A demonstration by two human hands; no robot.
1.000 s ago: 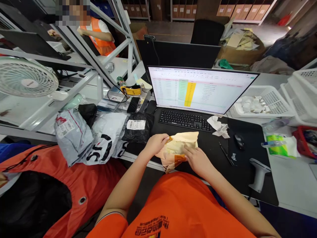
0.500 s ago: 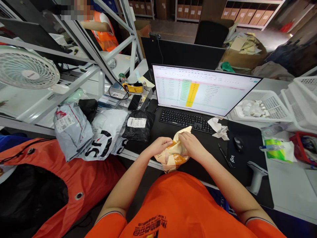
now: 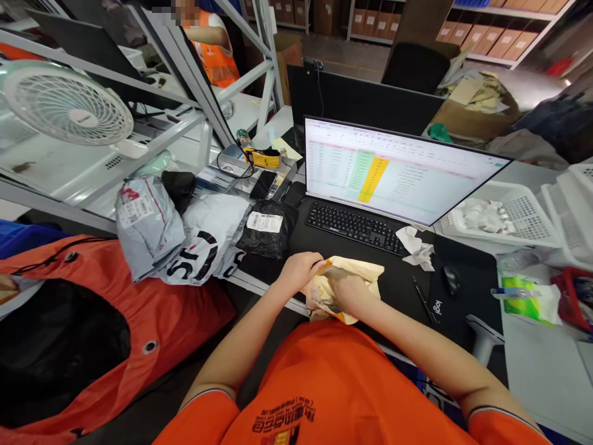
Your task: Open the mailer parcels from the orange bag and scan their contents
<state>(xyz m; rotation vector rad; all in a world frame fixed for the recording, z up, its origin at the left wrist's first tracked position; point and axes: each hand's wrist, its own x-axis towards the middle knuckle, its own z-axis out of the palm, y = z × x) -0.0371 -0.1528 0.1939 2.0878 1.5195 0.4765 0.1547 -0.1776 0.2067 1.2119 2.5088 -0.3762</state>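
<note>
A pale yellow paper mailer point(image 3: 370, 271) with orange tape is spread open at the desk's near edge, close to my body. My left hand point(image 3: 300, 272) pinches its left rim, fingers closed on the paper. Into the opening reaches my right hand point(image 3: 353, 293), its fingers hidden inside the mailer, so I cannot tell whether they hold anything. Just beyond the mailer lies a black keyboard point(image 3: 354, 227), below a monitor point(image 3: 407, 164) showing a spreadsheet. To the left of my left hand is a black plastic parcel point(image 3: 264, 238) with a white label.
Grey and white plastic parcels point(image 3: 148, 222) are piled at left, above an orange sack point(image 3: 180, 327). Crumpled tissue point(image 3: 417, 248), a pen point(image 3: 424, 300), a mouse point(image 3: 450, 281) and a barcode scanner point(image 3: 484, 340) lie at right, near a white basket point(image 3: 528, 213). A fan point(image 3: 69, 105) stands at far left.
The mailer's mouth has been spread open. My right hand has gone from gripping its top edge to inside it, while my left hand keeps hold of the left side. The view has shifted slightly.
</note>
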